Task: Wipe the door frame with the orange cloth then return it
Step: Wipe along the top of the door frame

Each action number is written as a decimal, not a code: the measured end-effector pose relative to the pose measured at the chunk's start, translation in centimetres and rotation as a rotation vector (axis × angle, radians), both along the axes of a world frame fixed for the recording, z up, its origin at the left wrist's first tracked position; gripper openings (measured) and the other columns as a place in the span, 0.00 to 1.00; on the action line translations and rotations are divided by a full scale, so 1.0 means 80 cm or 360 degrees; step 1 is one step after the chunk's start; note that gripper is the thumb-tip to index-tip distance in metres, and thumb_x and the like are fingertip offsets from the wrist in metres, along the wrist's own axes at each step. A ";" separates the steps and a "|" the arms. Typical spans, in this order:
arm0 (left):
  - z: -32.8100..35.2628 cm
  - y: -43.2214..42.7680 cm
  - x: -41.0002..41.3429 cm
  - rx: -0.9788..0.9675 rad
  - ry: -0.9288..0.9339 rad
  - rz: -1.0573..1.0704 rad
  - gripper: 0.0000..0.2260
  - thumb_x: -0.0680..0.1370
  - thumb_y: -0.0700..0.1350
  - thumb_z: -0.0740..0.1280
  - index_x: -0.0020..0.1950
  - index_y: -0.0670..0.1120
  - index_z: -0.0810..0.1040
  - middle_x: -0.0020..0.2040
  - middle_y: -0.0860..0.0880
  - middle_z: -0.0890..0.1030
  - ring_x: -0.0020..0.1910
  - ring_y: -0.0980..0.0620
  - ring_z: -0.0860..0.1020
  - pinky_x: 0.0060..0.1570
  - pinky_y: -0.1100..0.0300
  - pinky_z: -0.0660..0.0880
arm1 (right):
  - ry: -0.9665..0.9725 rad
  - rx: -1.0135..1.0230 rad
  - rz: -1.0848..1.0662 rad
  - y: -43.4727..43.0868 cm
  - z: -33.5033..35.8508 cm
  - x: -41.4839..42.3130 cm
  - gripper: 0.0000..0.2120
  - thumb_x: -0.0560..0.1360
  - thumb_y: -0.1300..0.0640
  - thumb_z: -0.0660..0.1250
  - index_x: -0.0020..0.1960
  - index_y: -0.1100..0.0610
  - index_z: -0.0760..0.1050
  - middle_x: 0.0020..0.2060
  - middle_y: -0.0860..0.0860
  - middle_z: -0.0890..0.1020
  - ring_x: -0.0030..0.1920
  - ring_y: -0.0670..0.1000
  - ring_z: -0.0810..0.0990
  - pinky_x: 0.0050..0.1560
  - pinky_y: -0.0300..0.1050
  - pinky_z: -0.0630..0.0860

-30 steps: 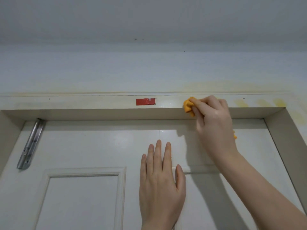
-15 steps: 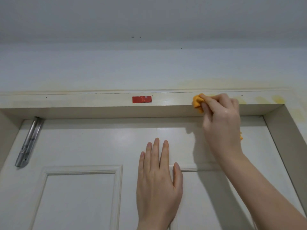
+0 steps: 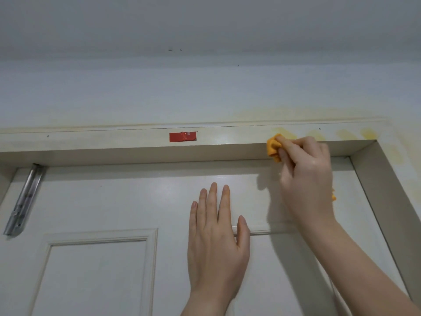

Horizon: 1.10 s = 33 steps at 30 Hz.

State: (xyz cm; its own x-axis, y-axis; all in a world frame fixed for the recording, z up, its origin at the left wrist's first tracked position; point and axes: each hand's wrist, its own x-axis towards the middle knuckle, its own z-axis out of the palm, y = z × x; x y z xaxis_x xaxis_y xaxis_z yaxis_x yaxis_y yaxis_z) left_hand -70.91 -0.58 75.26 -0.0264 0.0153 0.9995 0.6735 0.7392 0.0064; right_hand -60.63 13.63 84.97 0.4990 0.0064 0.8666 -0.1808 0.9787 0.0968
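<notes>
The cream door frame [image 3: 114, 139] runs across the top of a white door [image 3: 127, 201] and down its right side. My right hand [image 3: 306, 176] grips a bunched orange cloth [image 3: 273, 147] and presses it against the lower edge of the frame's top bar, right of the middle. Most of the cloth is hidden in my fist; a small orange corner shows beside my wrist. My left hand [image 3: 216, 238] lies flat on the door below, fingers spread slightly, holding nothing.
A strip of red tape [image 3: 182, 137] is stuck on the top bar left of the cloth. Yellow stains [image 3: 355, 134] mark the frame's right end and the wall above. A metal door-closer bracket [image 3: 24, 199] hangs at the door's upper left.
My right hand has slid the cloth to the right along the top bar, away from the red tape. My left hand has stayed flat on the door.
</notes>
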 end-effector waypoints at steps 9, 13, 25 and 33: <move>0.006 0.020 0.004 -0.0021 0.0015 0.0013 0.31 0.87 0.60 0.50 0.89 0.57 0.47 0.89 0.57 0.43 0.87 0.57 0.37 0.86 0.55 0.39 | 0.0005 -0.0109 0.0024 0.027 0.020 0.011 0.12 0.81 0.68 0.67 0.62 0.62 0.84 0.47 0.57 0.79 0.48 0.54 0.69 0.49 0.44 0.68; 0.007 0.021 0.003 -0.0022 0.0022 0.0019 0.31 0.86 0.59 0.52 0.89 0.56 0.51 0.90 0.55 0.47 0.88 0.56 0.41 0.86 0.53 0.43 | -0.0046 0.0075 -0.0027 0.012 0.016 0.007 0.12 0.81 0.69 0.68 0.61 0.61 0.84 0.46 0.55 0.79 0.47 0.58 0.74 0.50 0.44 0.69; 0.004 0.019 0.002 -0.0025 0.0038 0.0017 0.30 0.87 0.58 0.53 0.89 0.55 0.53 0.90 0.55 0.48 0.88 0.55 0.42 0.86 0.53 0.43 | -0.0112 0.0103 -0.0036 0.016 0.025 0.014 0.12 0.82 0.67 0.68 0.61 0.59 0.85 0.46 0.55 0.79 0.47 0.57 0.73 0.48 0.44 0.68; -0.001 0.021 0.002 0.0004 0.0034 0.0029 0.30 0.87 0.59 0.52 0.89 0.57 0.51 0.90 0.55 0.48 0.88 0.55 0.41 0.87 0.54 0.43 | -0.0003 -0.0093 -0.0076 0.048 0.015 0.018 0.12 0.81 0.68 0.68 0.60 0.62 0.85 0.46 0.57 0.79 0.46 0.59 0.74 0.47 0.48 0.70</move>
State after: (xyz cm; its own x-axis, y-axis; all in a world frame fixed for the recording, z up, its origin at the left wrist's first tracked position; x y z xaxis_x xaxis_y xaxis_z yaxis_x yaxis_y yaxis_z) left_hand -70.72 1.13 75.19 -0.0051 0.0127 0.9999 0.6601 0.7512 -0.0061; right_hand -59.21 17.46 86.19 0.4983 0.0332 0.8664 -0.1342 0.9902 0.0392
